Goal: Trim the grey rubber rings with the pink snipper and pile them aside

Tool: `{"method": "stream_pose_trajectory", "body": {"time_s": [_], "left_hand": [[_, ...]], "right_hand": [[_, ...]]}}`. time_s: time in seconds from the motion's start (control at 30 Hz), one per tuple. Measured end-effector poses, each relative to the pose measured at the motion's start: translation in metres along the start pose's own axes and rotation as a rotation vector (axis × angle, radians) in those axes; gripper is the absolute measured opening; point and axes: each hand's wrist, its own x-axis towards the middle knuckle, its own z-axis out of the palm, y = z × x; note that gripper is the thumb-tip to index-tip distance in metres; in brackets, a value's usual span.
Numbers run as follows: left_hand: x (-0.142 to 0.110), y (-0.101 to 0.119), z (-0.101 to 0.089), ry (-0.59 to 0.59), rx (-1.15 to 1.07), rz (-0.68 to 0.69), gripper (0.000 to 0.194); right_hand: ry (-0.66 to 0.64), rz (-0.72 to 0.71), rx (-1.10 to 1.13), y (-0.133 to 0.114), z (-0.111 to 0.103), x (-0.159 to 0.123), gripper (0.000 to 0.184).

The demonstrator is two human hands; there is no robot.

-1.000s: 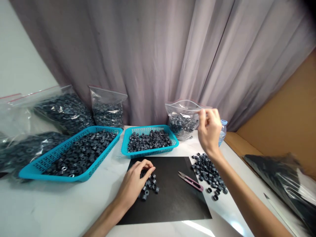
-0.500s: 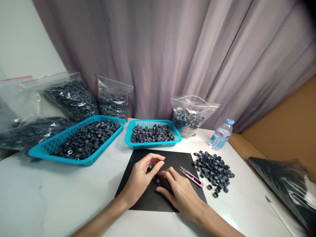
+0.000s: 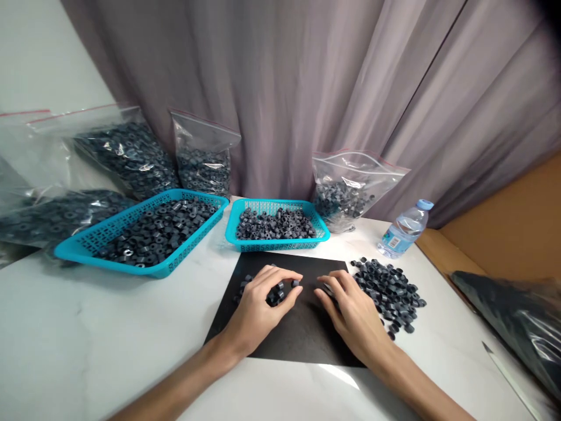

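My left hand (image 3: 263,301) pinches a small black plastic ring (image 3: 295,283) between thumb and fingertips, above the black mat (image 3: 302,333). More loose black rings (image 3: 276,294) lie on the mat behind and under that hand. My right hand (image 3: 353,301) is closed over thread snips (image 3: 326,288); the tips of their metal blades show at the fingers, and the handle is hidden by the palm. Right of this hand, a heap of black rings (image 3: 390,292) spreads over the white table.
Two turquoise baskets, one at left (image 3: 158,272) and one in the middle (image 3: 280,244), hold black parts. Zip bags (image 3: 204,169) of such parts stand behind, another bag (image 3: 346,196) at right. A water bottle (image 3: 403,231) stands near the cardboard (image 3: 504,216).
My right hand has moved right, away from my left hand, and has taken hold of the snips that lay on the mat. A ring now shows in my left fingertips. The view has tilted slightly.
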Motion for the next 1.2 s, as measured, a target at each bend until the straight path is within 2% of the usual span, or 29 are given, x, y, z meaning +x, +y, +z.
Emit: {"method": "stream_pose_trajectory", "body": {"time_s": [0.17, 0.4, 0.47, 0.63, 0.77, 1.0, 1.2], "left_hand": [[-0.003, 0.001, 0.002, 0.034, 0.067, 0.092, 0.018], [-0.004, 0.001, 0.005, 0.015, 0.105, 0.127, 0.026], [-0.004, 0.001, 0.005, -0.006, 0.085, 0.106, 0.028], [-0.003, 0.0, 0.003, -0.021, 0.054, 0.068, 0.028], [-0.002, -0.001, 0.002, -0.033, 0.07, 0.066, 0.027], [-0.001, -0.005, 0.0, -0.005, 0.16, 0.056, 0.025], [0.001, -0.007, 0.0, -0.03, 0.15, -0.017, 0.03]], "right_hand": [[-0.05, -0.06, 0.175, -0.012, 0.0, -0.005, 0.023], [-0.075, -0.03, 0.339, -0.018, 0.001, -0.008, 0.02], [-0.107, -0.073, 0.344, -0.02, 0.001, -0.008, 0.021], [-0.286, -0.329, 0.219, -0.027, -0.005, -0.006, 0.04], [-0.323, -0.353, 0.203, -0.029, -0.01, -0.005, 0.044], [-0.208, -0.363, 0.259, -0.024, 0.0, -0.01, 0.034], [-0.032, -0.269, 0.296, -0.02, 0.009, -0.015, 0.016]]}}
